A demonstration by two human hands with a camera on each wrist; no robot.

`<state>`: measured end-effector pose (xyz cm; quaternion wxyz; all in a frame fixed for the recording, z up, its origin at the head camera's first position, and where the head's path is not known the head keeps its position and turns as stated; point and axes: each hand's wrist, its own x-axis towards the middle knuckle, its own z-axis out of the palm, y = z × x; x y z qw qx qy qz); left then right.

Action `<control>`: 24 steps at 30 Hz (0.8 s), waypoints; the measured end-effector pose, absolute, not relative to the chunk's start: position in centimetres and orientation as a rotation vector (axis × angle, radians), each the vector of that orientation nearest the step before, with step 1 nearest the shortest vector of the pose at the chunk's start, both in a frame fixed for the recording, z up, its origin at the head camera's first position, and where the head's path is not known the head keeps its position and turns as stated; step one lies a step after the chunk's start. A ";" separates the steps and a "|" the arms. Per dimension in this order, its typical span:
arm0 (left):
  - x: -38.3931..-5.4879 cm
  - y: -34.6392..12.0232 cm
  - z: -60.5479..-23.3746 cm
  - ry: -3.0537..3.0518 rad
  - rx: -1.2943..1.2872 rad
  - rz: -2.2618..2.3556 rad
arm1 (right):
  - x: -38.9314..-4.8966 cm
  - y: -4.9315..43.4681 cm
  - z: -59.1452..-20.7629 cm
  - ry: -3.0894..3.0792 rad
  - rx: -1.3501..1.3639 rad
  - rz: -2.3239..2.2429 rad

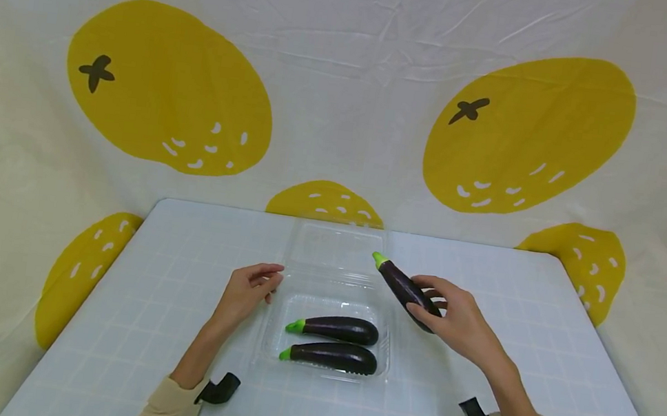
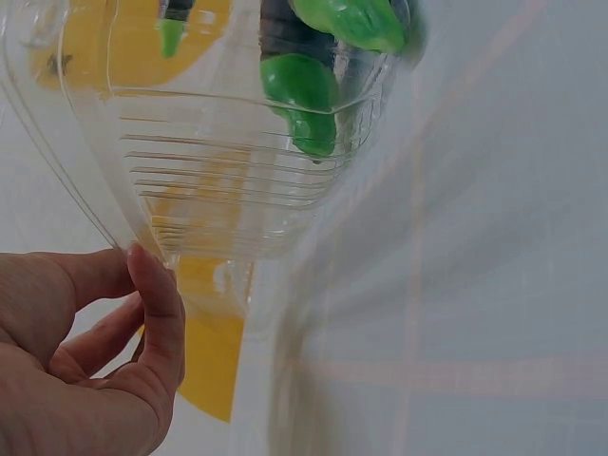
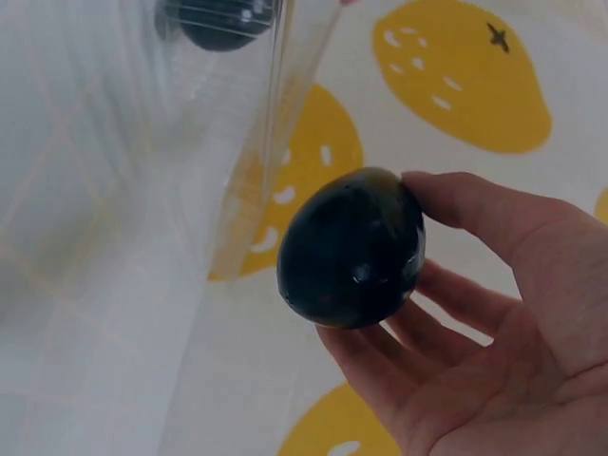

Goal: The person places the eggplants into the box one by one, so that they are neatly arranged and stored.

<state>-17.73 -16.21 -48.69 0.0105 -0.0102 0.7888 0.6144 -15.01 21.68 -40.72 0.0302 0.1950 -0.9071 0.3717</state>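
A clear plastic clamshell container (image 1: 322,304) lies with its lid (image 1: 338,247) folded back, away from the person. Two dark purple eggplants, one farther back (image 1: 343,329) and one nearer (image 1: 334,357), lie side by side inside, green stems to the left. With thumb and fingertip, my left hand (image 1: 244,294) pinches the container's left rim near the hinge, seen closely in the left wrist view. A third eggplant (image 1: 402,286) is in my right hand (image 1: 460,321), gripped round its thick end. It is raised and tilted right of the container, its green stem pointing up and left.
The table (image 1: 120,320) has a pale cover with a faint grid. Behind it hangs a white curtain (image 1: 345,112) with large yellow fruit prints. Black straps (image 1: 220,388) stick out at both sleeve cuffs.
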 end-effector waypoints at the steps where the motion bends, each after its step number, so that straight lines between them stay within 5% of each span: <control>1: -17.7 -16.2 -48.7 2.462 -0.031 1.918 | -15.0 21.5 -40.7 -2.795 0.609 1.150; 24: -17.7 -16.1 -48.5 2.442 -0.086 1.908 | -16.1 18.2 -41.0 -2.755 0.860 1.254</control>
